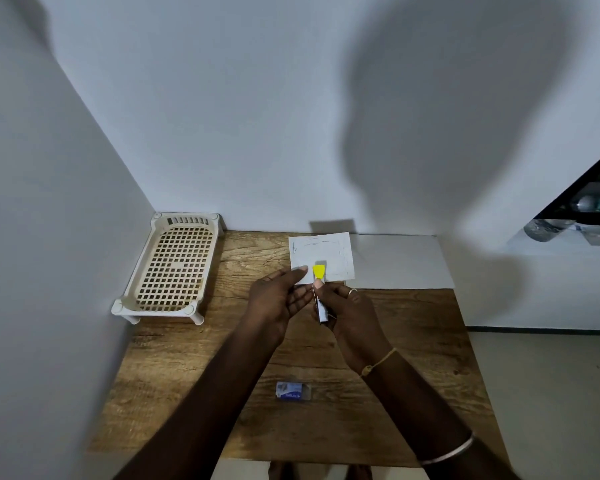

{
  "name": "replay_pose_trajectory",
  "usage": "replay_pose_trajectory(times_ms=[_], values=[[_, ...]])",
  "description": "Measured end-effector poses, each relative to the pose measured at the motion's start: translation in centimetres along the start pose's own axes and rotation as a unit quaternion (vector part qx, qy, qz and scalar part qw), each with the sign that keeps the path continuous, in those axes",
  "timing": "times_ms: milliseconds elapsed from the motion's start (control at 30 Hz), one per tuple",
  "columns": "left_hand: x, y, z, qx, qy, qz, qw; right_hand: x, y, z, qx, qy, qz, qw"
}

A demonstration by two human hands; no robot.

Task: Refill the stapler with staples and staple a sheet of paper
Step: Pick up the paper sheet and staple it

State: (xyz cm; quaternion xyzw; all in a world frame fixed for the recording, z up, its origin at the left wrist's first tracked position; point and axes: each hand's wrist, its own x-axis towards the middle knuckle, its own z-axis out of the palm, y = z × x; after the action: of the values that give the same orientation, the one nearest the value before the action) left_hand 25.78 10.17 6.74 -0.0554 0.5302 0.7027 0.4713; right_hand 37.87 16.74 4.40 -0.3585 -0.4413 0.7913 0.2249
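My right hand (347,311) grips a small stapler (320,289) with a yellow top, held upright above the wooden table. My left hand (279,294) holds the lower left corner of a white sheet of paper (323,254) with faint pen marks. The stapler's yellow end overlaps the sheet's bottom edge. The stapler's lower part is mostly hidden in my right palm. A small blue and white staple box (292,390) lies on the table near me, between my forearms.
A cream plastic lattice tray on short legs (174,268) stands at the table's back left against the wall. A larger white sheet (399,261) lies at the back right. The wooden table (194,386) sits in a wall corner.
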Motion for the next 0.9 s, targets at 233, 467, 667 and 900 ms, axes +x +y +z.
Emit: replay_pose_trajectory(times_ms=[233,467,667,900], values=[[0.13,-0.05,-0.02,0.006,-0.003,0.001,1.000,0.33,0.15,-0.14,-0.010,0.025,0.000,1.000],[0.03,-0.63,0.17,-0.015,-0.032,0.001,0.999,0.44,-0.15,0.00,-0.005,0.044,0.007,0.999],[-0.38,-0.42,0.21,0.032,-0.062,0.036,0.997,0.69,-0.07,-0.14,-0.035,0.063,0.010,0.997],[-0.24,-0.67,0.20,0.049,-0.052,0.068,0.995,0.84,0.20,-0.38,-0.048,0.062,0.003,0.997]])
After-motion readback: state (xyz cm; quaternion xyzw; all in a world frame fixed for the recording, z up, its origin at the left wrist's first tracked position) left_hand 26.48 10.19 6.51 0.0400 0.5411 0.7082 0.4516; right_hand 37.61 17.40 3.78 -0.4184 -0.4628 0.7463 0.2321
